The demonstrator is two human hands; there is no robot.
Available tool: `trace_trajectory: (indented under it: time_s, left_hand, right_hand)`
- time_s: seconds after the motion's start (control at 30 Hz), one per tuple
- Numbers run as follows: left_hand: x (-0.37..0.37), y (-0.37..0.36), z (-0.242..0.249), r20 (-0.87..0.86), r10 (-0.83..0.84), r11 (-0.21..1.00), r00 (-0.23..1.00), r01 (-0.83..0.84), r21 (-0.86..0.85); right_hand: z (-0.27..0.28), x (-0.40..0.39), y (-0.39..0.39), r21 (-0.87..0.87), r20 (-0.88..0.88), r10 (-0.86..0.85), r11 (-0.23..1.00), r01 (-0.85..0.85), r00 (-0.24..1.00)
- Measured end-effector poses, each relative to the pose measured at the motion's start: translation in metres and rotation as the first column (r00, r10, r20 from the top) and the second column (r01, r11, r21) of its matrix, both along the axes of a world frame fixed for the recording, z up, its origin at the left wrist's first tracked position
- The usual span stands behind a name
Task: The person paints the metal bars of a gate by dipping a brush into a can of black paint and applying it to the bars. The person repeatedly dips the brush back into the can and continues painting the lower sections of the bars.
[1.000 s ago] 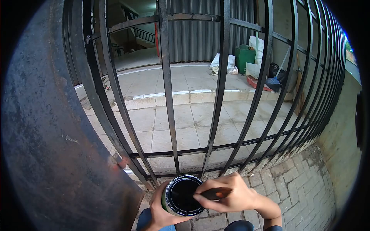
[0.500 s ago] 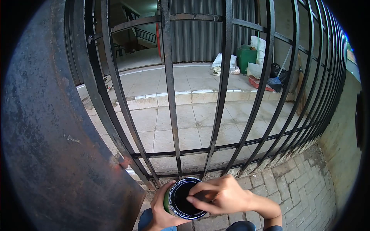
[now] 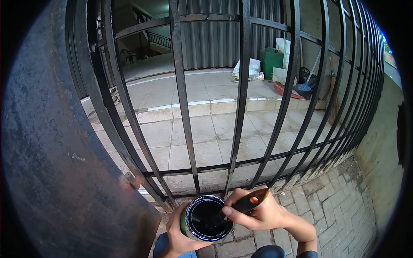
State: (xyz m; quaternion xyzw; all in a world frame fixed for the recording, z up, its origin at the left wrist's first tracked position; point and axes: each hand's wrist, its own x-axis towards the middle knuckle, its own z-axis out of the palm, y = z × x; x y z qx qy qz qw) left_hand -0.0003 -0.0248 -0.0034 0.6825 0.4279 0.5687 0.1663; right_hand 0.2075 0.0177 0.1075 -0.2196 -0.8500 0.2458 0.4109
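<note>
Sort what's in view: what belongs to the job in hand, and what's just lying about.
Job: can of dark liquid, in the left hand; brush, in the right hand; probably the barred fence.

Lying about: green bin; white sack; red dustpan; blue broom; black bag.

Soft daylight, fisheye bending, black corners

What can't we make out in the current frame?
Head view:
Brush bristles: lost against the dark contents of the can.
Can's underside: hidden by the left hand and the can itself.
Person's legs: mostly cut off by the bottom edge.
Things near the stair railing: too dim and small to name.
</note>
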Motion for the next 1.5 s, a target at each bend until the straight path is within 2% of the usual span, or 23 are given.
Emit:
trace_trajectory:
  time_s: [0.2, 0.3, 0.33, 0.47, 0.57, 0.9, 1.0, 1.1, 1.23, 1.37, 1.47, 1.5]
  left_hand:
    - [0.001, 0.001, -0.002, 0.014, -0.013, 1.0, 1.0, 0.013, -0.016]
    - [-0.001, 0.003, -0.005, -0.016, -0.002, 1.0, 1.0, 0.002, -0.012]
    - [-0.001, 0.003, -0.006, -0.02, -0.004, 1.0, 1.0, 0.004, -0.01]
    - [-0.002, 0.003, -0.007, -0.002, -0.018, 1.0, 1.0, 0.018, -0.021]
    - [-0.003, 0.002, -0.009, -0.004, -0.011, 0.999, 1.0, 0.011, -0.033]
    - [-0.002, 0.001, -0.003, -0.104, 0.067, 0.998, 0.992, -0.066, 0.011]
    - [-0.003, 0.001, -0.003, -0.103, 0.081, 0.997, 0.991, -0.079, 0.019]
    - [-0.003, 0.003, -0.005, -0.036, 0.075, 0.997, 0.997, -0.074, 0.016]
    - [0.001, 0.0, 0.005, -0.064, 0.057, 0.998, 0.996, -0.057, -0.01]
    - [0.007, -0.004, 0.017, 0.015, -0.012, 0.996, 1.0, 0.013, -0.089]
    - [0.007, -0.004, 0.017, 0.075, -0.043, 0.992, 0.996, 0.051, -0.114]
    - [0.006, -0.004, 0.016, 0.092, -0.049, 0.991, 0.995, 0.06, -0.117]
  right_hand:
    - [0.003, 0.006, 0.001, -0.003, 0.033, 0.021, 1.0, -0.021, 0.999]
    - [0.001, 0.006, 0.0, 0.012, -0.052, -0.007, 1.0, 0.007, 0.999]
    - [0.005, 0.009, 0.001, 0.023, 0.024, 0.0, 1.0, -0.001, 1.0]
    - [0.008, 0.013, -0.001, 0.026, -0.023, -0.006, 1.0, 0.006, 1.0]
    - [0.013, 0.019, -0.002, -0.007, -0.005, -0.004, 1.0, 0.004, 1.0]
    - [0.007, 0.034, 0.001, 0.052, 0.05, -0.05, 0.998, 0.048, 0.997]
    - [0.006, 0.038, 0.001, 0.007, -0.023, -0.09, 0.996, 0.091, 0.996]
    - [-0.001, 0.044, 0.005, -0.023, -0.02, -0.139, 0.99, 0.138, 0.99]
    - [-0.011, 0.051, 0.009, -0.057, -0.074, -0.169, 0.985, 0.165, 0.983]
    - [-0.015, 0.057, 0.014, 0.006, -0.082, -0.228, 0.973, 0.229, 0.97]
    - [-0.018, 0.062, 0.022, 0.221, -0.089, -0.382, 0.893, 0.393, 0.92]
    - [-0.019, 0.063, 0.027, 0.32, -0.165, -0.447, 0.819, 0.476, 0.879]
